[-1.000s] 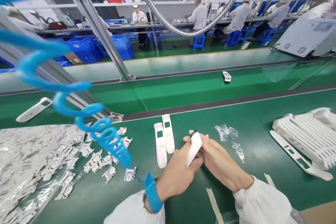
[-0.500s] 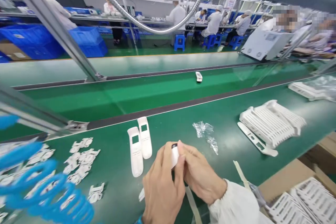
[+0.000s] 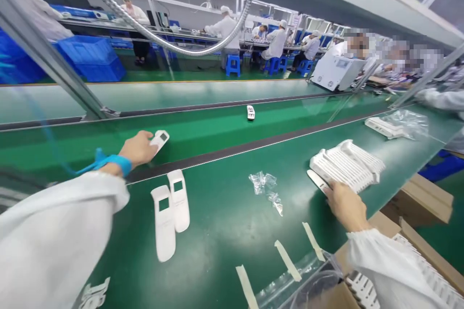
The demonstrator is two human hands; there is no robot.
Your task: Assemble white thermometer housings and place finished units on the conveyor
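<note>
Over the green conveyor belt (image 3: 210,128), my left hand (image 3: 137,149) grips a white handheld device (image 3: 160,139) with a small dark screen. A blue wrist strap (image 3: 123,164) circles that wrist. Off to the right, my right hand (image 3: 346,205) has its fingers closed on the near end of a long white plastic shell piece (image 3: 316,179), which lies beside a row of similar white shells (image 3: 348,166). Two white front covers (image 3: 165,231) with square windows lie side by side on the green worktable, below my left hand.
Another white device (image 3: 250,112) lies on the belt. Crumpled clear plastic (image 3: 263,183) and tape strips (image 3: 288,260) are on the table. Cardboard boxes (image 3: 420,198) stand at right. A metal post (image 3: 72,63) rises at left; a metal hose (image 3: 174,48) hangs ahead. Co-workers sit beyond.
My hands have separated. The left has carried the device leftward and forward over the belt, while the right has moved to the white shells. The view has shifted rightward.
</note>
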